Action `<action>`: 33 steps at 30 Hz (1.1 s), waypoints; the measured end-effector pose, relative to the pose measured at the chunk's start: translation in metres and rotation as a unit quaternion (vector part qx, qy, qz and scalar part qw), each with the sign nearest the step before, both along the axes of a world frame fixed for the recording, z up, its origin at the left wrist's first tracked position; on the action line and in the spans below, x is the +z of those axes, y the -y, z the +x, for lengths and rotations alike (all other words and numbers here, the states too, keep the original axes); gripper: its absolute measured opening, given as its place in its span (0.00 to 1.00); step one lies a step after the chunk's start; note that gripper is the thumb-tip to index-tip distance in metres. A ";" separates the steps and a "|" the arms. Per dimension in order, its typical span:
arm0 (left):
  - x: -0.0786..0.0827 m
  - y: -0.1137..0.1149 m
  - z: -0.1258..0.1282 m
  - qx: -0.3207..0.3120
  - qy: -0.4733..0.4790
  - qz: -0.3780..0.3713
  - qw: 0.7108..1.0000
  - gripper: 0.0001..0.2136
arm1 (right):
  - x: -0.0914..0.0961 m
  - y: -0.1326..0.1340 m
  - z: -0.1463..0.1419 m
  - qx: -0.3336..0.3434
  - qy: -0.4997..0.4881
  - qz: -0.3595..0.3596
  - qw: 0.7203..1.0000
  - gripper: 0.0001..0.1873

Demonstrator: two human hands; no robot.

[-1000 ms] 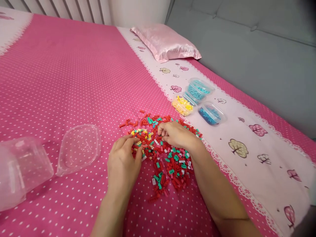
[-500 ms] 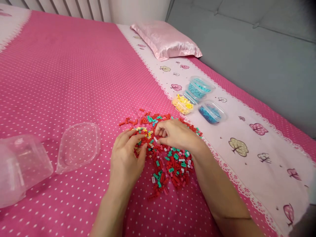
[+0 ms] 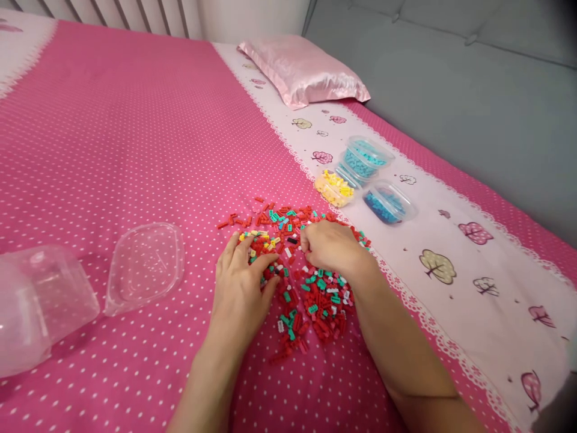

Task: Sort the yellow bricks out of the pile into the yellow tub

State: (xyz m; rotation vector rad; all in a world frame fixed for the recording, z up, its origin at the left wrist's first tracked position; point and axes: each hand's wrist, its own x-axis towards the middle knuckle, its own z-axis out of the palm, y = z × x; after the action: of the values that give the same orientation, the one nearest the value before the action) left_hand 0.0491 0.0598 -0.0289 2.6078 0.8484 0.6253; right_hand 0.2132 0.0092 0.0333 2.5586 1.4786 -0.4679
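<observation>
A loose pile of small toy building bricks (image 3: 322, 300), mostly red with some green, white and pink, is spread on the bed. My left hand (image 3: 241, 276) rests at the pile's left side, fingers apart, beside a cluster of yellow bricks (image 3: 261, 239). On the right of the pile, my right hand (image 3: 331, 246) is closed with its fingers curled down among the bricks; whatever its fingertips hold is hidden. A black brick (image 3: 292, 240) and a white one lie between the two hands.
Clear tubs hold yellow bricks (image 3: 336, 187), turquoise bricks (image 3: 365, 159) and blue bricks (image 3: 385, 204). To the left lie a clear lid (image 3: 146, 267) and a big clear container (image 3: 49, 300) on its side. A pink pillow (image 3: 306, 69) lies beyond, by a grey headboard (image 3: 451, 102).
My right hand has moved right, away from my left hand, and curled downward, uncovering a black brick. My left hand has shifted slightly right, its fingers still spread.
</observation>
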 end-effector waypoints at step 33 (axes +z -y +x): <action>0.031 0.003 0.002 0.201 0.484 -0.407 0.748 0.05 | -0.024 -0.016 -0.012 0.114 -0.087 0.196 0.970 0.12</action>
State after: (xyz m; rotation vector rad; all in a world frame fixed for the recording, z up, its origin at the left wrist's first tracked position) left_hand 0.0511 0.0572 0.0021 1.0490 0.9671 1.2039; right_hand 0.2016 0.0249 0.0095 2.6294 2.0850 -0.4110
